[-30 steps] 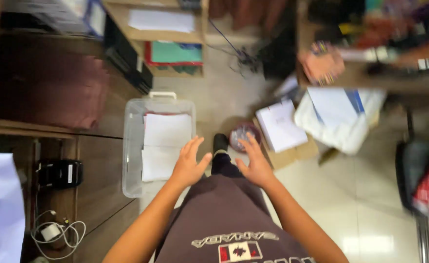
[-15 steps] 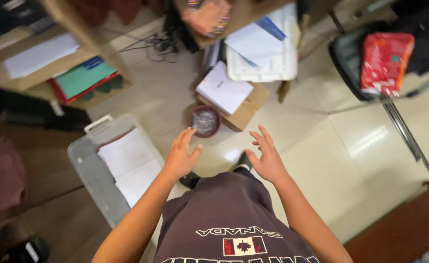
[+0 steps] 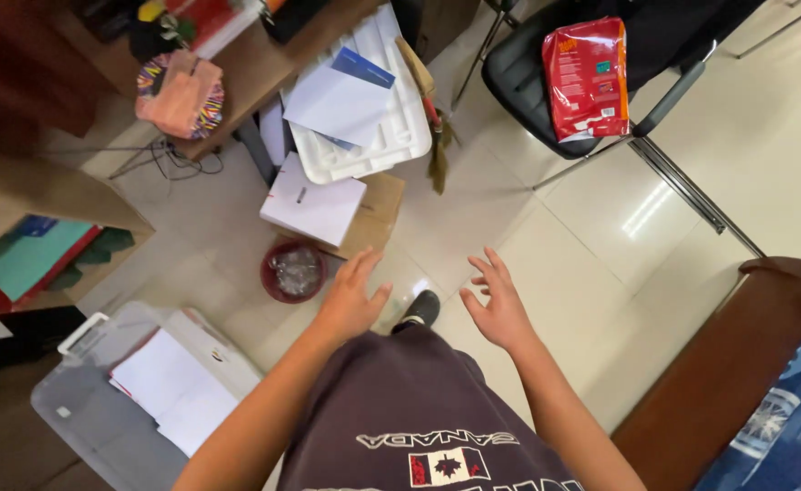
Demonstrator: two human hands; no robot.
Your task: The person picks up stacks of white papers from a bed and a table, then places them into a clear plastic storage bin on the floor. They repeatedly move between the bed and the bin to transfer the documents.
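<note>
I look straight down over my dark shirt at a pale tiled floor [image 3: 546,236]. My left hand [image 3: 350,300] is held out in front of me with fingers apart and holds nothing; it hovers above the floor near a small red waste bin [image 3: 293,271]. My right hand [image 3: 496,305] is also empty with spread fingers, over bare tiles. One dark shoe [image 3: 419,311] shows between the hands.
A clear plastic bin with papers [image 3: 100,409] sits at lower left. A cardboard box with a white box on it [image 3: 328,209] and a white lid [image 3: 373,127] stand ahead. A black chair holds a red bag [image 3: 587,77]. Wooden furniture [image 3: 728,364] is at right.
My view has swung to the right: the plastic bin slid to the lower left and the chair with the red bag came closer to centre. Both hands stay raised and empty.
</note>
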